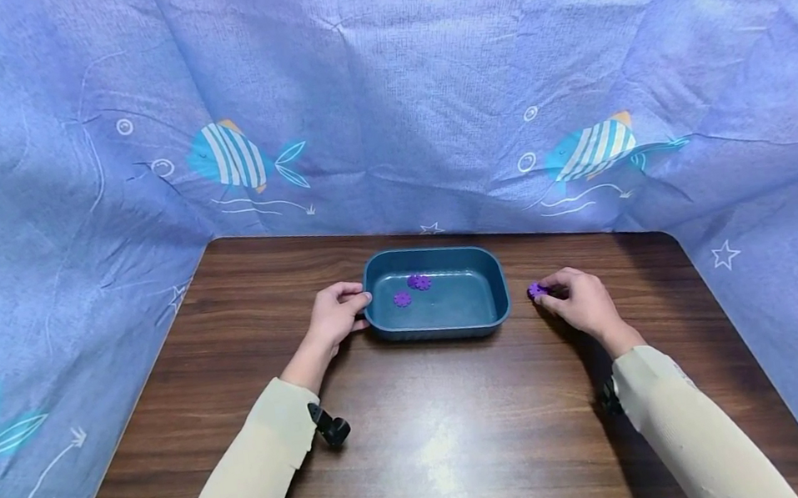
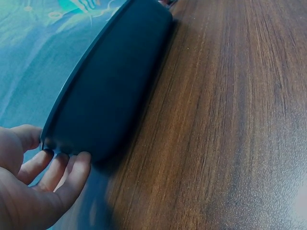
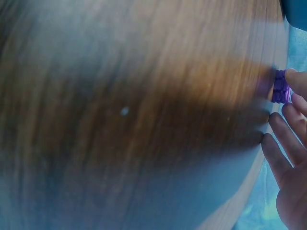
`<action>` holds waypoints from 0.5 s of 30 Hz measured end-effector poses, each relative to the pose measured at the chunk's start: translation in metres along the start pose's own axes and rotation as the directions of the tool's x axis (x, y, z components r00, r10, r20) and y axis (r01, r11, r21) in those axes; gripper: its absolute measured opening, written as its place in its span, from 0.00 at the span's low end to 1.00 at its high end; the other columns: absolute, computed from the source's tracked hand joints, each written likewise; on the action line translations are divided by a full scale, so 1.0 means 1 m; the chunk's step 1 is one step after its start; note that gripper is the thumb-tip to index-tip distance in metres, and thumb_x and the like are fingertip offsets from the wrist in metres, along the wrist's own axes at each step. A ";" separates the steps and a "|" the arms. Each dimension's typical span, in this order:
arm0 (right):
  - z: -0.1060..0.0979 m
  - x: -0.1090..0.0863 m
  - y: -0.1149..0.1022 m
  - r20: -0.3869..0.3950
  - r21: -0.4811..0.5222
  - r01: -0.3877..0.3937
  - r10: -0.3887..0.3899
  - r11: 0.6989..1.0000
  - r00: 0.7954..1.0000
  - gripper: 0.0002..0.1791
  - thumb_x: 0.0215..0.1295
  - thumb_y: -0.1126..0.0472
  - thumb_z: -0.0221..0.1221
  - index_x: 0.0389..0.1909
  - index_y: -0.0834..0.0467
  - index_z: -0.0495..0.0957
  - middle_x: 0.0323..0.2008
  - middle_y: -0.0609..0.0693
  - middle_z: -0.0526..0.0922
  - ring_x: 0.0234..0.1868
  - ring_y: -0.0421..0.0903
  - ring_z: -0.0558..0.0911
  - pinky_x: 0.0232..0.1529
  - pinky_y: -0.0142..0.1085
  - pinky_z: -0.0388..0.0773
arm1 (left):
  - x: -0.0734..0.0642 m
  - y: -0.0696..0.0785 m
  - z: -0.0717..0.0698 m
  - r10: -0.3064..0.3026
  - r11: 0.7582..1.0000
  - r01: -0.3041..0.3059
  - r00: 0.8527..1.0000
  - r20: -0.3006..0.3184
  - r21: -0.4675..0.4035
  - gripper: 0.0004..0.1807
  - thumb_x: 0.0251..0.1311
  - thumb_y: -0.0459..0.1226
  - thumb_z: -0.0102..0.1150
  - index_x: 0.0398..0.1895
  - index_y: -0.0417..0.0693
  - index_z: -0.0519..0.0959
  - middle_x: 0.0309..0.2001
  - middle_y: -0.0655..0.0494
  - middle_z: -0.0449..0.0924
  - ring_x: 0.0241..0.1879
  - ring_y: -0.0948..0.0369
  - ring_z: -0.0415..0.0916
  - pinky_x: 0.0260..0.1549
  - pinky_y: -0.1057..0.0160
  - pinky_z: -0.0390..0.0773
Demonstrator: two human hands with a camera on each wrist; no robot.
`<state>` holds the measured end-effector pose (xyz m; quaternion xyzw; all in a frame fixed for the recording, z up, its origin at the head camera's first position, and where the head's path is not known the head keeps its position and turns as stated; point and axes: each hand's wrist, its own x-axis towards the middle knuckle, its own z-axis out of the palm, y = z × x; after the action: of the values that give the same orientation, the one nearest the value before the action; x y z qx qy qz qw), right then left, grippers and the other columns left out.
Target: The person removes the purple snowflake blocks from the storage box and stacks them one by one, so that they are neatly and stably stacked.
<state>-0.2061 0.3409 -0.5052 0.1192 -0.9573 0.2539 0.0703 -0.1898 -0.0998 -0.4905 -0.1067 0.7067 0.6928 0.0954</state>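
Note:
A dark teal rectangular tub (image 1: 447,329) stands on the table, with several small purple flower-shaped discs (image 1: 402,299) lying on the left part of its floor. At its left end my left hand (image 1: 335,316) grips the rim, thumb on top and fingers against the outer wall; the left wrist view shows those fingers (image 2: 76,177) curled at the tub's end wall (image 2: 96,96). Right of the tub, my right hand (image 1: 580,298) pinches a small stack of purple discs (image 1: 536,290) low over the table. In the right wrist view, the stack (image 3: 280,87) sits by the thumb and index finger.
The brown wood-grain table (image 1: 421,414) carries the tub near its back edge. A blue curtain (image 1: 424,94) printed with fish hangs behind and along both sides. Dark devices (image 1: 332,428) are strapped at both wrists.

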 end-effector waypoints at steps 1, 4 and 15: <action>0.000 0.000 0.000 0.000 -0.001 0.000 0.000 1.000 1.000 0.13 0.62 0.58 0.72 0.45 0.60 0.87 0.45 0.57 0.87 0.45 0.57 0.85 0.49 0.55 0.81 | 0.000 0.000 0.000 0.001 1.000 -0.001 1.000 0.001 0.001 0.19 0.69 0.33 0.62 0.59 0.33 0.77 0.46 0.45 0.80 0.44 0.53 0.83 0.34 0.62 0.90; 0.000 0.000 0.000 0.008 -0.006 -0.003 0.004 1.000 1.000 0.14 0.63 0.57 0.71 0.46 0.60 0.87 0.46 0.57 0.87 0.46 0.57 0.85 0.49 0.55 0.81 | 0.000 0.001 0.000 -0.002 1.000 0.002 1.000 -0.001 -0.001 0.19 0.69 0.33 0.62 0.60 0.33 0.77 0.45 0.45 0.80 0.45 0.52 0.83 0.34 0.63 0.90; -0.012 0.012 -0.008 -0.033 0.032 0.071 -0.070 0.997 0.997 0.11 0.62 0.61 0.72 0.42 0.62 0.87 0.43 0.57 0.87 0.40 0.56 0.88 0.44 0.54 0.86 | -0.003 0.004 0.000 -0.003 1.000 0.003 1.000 0.012 -0.001 0.19 0.70 0.32 0.62 0.60 0.33 0.77 0.45 0.46 0.79 0.50 0.46 0.82 0.34 0.63 0.90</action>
<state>-0.2144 0.3385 -0.4889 0.1500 -0.9469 0.2688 0.0925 -0.1880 -0.0994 -0.4857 -0.1038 0.7057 0.6936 0.1007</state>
